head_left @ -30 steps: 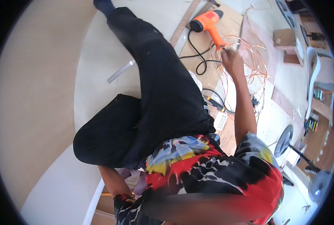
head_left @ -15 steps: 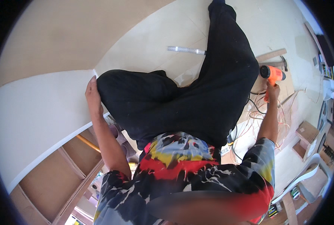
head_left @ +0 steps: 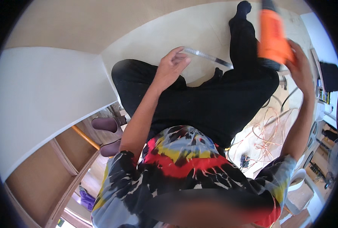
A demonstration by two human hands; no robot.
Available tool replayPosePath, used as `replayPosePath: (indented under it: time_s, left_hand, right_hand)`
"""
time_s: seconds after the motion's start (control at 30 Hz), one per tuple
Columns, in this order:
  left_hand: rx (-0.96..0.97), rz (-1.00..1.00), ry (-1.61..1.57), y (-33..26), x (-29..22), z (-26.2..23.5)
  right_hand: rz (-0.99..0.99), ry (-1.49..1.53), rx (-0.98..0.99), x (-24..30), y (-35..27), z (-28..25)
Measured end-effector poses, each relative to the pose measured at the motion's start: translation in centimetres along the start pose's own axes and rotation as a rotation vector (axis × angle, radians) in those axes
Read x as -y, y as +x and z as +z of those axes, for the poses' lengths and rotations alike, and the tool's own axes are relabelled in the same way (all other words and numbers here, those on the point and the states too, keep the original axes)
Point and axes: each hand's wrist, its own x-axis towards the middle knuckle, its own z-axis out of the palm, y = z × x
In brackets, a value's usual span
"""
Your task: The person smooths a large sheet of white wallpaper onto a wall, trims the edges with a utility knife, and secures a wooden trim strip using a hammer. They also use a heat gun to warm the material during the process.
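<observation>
My right hand [head_left: 301,68] grips an orange heat gun [head_left: 274,36] with dark ends, raised close to the view above my bent knee and blurred by motion. My left hand [head_left: 172,67] hovers over my lap, fingers partly bent and apart, with nothing visible in it. Just past its fingertips, a narrow see-through strip [head_left: 207,56] with a dark part near its right end stretches across the pale floor toward my leg. Whether the fingertips touch the strip, I cannot tell.
An orange cable [head_left: 265,133] lies tangled on the right, below a hammer [head_left: 284,81]. At left, purple clogs [head_left: 107,124] sit by a white panel [head_left: 51,91] and an open wooden frame [head_left: 43,186]. A white chair [head_left: 300,193] stands at the lower right.
My right hand has lifted the heat gun up from beside my knee, closer to the view. My left hand has left the white panel's edge and moved right, toward the strip.
</observation>
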Motion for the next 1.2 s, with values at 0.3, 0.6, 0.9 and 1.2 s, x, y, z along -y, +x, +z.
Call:
replayPosePath:
  time_s: [0.3, 0.6, 0.9, 1.2]
  left_hand:
    - [0.103, -0.286, -0.543, 5.2, 3.3, 4.8]
    - [0.064, -0.414, -0.73, 9.3, 6.4, 4.5]
    - [-0.031, -0.398, -0.743, 8.5, 6.9, 4.0]
    - [0.074, -0.252, -0.862, 9.0, 7.3, 3.2]
  right_hand:
    - [-0.511, -0.346, 0.592, 8.2, 12.8, 17.4]
    - [-0.443, -0.178, 0.711, 4.9, 14.9, 24.1]
    - [-0.461, -0.112, 0.722, 4.9, 16.5, 24.9]
    - [-0.382, -0.197, 0.663, 7.2, 17.0, 23.7]
